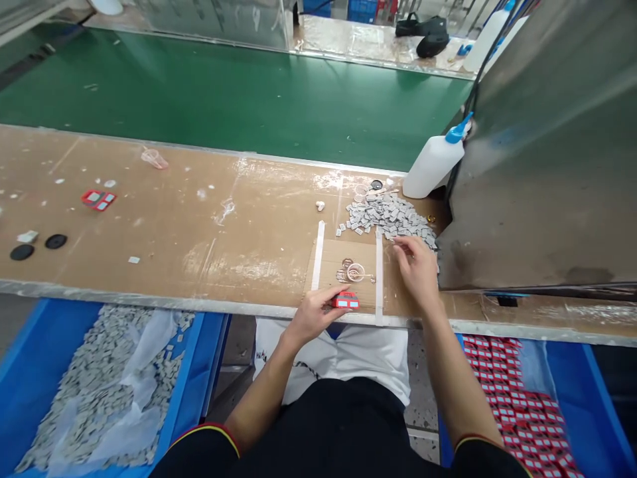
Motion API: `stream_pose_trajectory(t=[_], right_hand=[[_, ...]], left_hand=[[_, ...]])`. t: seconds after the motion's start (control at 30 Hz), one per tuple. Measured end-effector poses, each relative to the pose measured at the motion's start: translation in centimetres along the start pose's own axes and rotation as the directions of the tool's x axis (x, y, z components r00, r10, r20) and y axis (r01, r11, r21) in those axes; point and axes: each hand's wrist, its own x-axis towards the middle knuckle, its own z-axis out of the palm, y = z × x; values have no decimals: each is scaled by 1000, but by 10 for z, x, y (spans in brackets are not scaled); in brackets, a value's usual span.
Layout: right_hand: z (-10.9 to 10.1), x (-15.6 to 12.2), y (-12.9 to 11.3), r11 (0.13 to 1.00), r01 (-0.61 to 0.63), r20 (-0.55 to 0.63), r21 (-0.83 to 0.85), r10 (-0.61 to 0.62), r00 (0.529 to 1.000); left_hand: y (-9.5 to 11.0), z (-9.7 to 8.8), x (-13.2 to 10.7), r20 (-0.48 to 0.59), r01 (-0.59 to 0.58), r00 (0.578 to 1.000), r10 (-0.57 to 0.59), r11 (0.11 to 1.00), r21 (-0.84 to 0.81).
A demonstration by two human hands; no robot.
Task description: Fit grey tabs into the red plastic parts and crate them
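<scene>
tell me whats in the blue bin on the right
The blue bin holds piled red and white pieces beside a clear plastic bag; its bottom is covered.

Factory assembly line, green conveyor belt, cardboard-covered workbench, blue bins of parts

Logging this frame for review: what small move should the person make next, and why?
Probably the right hand should pinch one grey tile from the pile, since its fingers rest at the pile's edge while the left hand holds a red rectangular piece over the cardboard sheet.
</scene>
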Motion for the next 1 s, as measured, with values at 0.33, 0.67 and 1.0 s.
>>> stream_pose_trajectory(t=[0.33, 0.67, 1.0], right_hand=[[1, 42, 6, 895, 88, 312, -437, 59, 948], [-36, -56, -97, 877, -165, 421, 451, -47, 906], [-37, -69, -101, 910, -119, 418, 398, -65, 906]], left_hand=[[-4, -6, -3, 28, -197, 980, 196, 980, 23], [12, -9, -20, 4, -188, 982, 189, 977, -101], [29, -7, -26, 23, -358, 934, 357, 931, 74]])
